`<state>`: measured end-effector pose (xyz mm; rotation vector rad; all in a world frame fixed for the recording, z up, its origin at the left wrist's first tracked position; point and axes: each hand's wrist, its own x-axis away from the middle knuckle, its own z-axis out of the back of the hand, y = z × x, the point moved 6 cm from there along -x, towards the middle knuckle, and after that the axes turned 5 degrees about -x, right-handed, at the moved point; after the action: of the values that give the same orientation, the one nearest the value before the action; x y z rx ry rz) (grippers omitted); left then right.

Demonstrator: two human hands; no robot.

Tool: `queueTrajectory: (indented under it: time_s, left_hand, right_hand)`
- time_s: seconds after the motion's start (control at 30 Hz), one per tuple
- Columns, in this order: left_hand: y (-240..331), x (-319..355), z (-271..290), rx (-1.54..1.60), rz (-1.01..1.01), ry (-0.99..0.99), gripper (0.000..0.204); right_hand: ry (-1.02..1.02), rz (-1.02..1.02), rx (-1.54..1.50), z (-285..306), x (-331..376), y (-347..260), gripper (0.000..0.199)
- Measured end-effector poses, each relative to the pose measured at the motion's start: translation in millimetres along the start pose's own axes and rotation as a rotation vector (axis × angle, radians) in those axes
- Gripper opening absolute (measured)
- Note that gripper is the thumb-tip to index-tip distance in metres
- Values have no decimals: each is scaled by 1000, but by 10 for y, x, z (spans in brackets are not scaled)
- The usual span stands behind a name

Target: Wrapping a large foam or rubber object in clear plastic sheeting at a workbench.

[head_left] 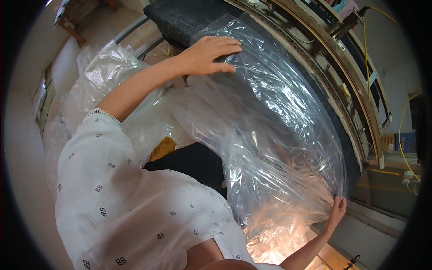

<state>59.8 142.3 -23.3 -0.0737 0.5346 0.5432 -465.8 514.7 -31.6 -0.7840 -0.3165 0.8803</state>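
Observation:
A large sheet of clear plastic film [288,121] lies wrinkled over a dark padded surface [173,18] and drapes down toward my lap. My left hand [209,56] is over the film's far left part, fingers stretched out and thumb apart, holding nothing. Whether its palm touches the film I cannot tell. At the far right end of the sheet, my right hand [336,211] pinches the gathered film edge, and taut creases fan out from that grip.
More crumpled clear film [108,67] is heaped on my left. Behind the padded surface runs a long machine frame [333,72] with rails and yellow cables [365,49]. A wooden stool [72,24] stands at the upper left. Warm light shines through film at the bottom right.

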Motion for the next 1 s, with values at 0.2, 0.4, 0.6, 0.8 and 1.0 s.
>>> queueTrajectory:
  time_s: [0.2,0.4,0.6,0.8,1.0]
  left_hand:
    - [-1058,-270,-23,-87,610,82,46]
    - [-1362,-605,-359,134,759,-152,49]
    - [-1434,-665,-530,356,717,17,37]
    - [-1452,-450,-330,308,777,159,29]
    - [-1616,-251,-237,14,797,169,24]
  right_hand:
    - [-2,4,24,43,51,-29,22]
    - [1,-28,34,43,71,29,22]
    - [1,-30,-9,18,129,-52,17]
    - [210,71,19,62,373,-253,16]
    - [375,37,187,165,829,-241,21]
